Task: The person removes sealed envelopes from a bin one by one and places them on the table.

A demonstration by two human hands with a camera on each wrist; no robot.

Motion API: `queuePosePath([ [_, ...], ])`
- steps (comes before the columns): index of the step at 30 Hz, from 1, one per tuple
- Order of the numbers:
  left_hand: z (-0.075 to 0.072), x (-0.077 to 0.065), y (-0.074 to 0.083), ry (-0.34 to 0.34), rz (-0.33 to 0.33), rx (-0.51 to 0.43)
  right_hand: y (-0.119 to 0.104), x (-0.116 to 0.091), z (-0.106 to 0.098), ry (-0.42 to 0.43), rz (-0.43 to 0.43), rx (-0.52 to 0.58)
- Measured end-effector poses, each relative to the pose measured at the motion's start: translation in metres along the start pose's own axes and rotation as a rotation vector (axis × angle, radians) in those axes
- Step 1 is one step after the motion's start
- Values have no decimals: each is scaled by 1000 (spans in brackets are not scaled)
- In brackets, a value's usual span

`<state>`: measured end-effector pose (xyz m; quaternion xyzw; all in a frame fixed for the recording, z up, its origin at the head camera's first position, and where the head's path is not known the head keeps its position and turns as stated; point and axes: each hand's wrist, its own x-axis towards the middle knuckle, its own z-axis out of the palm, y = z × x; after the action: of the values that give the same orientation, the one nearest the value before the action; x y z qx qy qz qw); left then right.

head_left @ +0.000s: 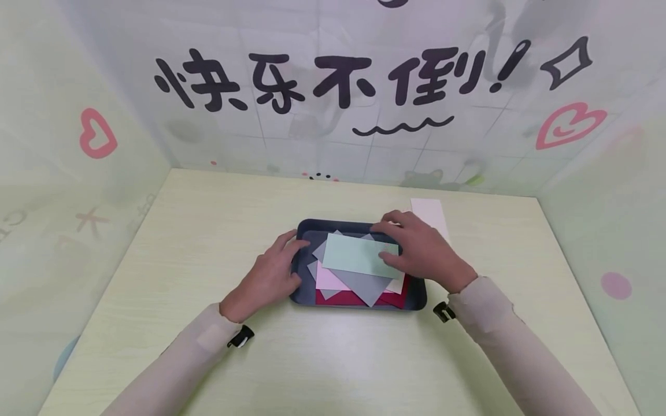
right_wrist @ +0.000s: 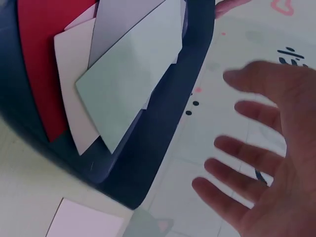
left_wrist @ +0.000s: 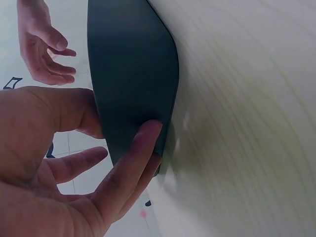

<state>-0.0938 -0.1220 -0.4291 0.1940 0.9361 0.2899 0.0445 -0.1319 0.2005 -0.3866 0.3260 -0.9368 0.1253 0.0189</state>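
Observation:
A dark blue tray (head_left: 307, 263) lies on the table with overlapping paper cards in it. On top is a pale green card (head_left: 354, 254); grey (head_left: 364, 283), pink (head_left: 328, 280) and red (head_left: 343, 297) ones show beneath. My left hand (head_left: 267, 283) holds the tray's left side. In the left wrist view, its thumb goes behind the rim while fingertips (left_wrist: 150, 131) press the outer wall. Over the tray's right part hovers my right hand (head_left: 421, 245), fingers spread and slightly bent. The right wrist view shows that hand (right_wrist: 266, 148) apart from the cards, holding nothing.
A pale pink card (head_left: 429, 214) lies on the table behind the right hand, outside the tray. The light wood table (head_left: 234, 202) is bounded by printed curtains (head_left: 291, 138) at the back and both sides. Black wrist mounts (head_left: 240, 336) stick out below the sleeves.

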Motion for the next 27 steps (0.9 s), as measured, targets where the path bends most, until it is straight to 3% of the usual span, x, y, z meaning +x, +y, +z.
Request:
queuePosePath([
  [4, 0, 0, -1, -1, 2, 2, -6, 5, 7, -83, -110, 6],
  [9, 0, 0, -1, -8, 1, -1, -12, 11, 17, -127, -155, -35],
  [27, -1, 1, 0, -24, -19, -9, -14, 24, 35, -241, -112, -53],
])
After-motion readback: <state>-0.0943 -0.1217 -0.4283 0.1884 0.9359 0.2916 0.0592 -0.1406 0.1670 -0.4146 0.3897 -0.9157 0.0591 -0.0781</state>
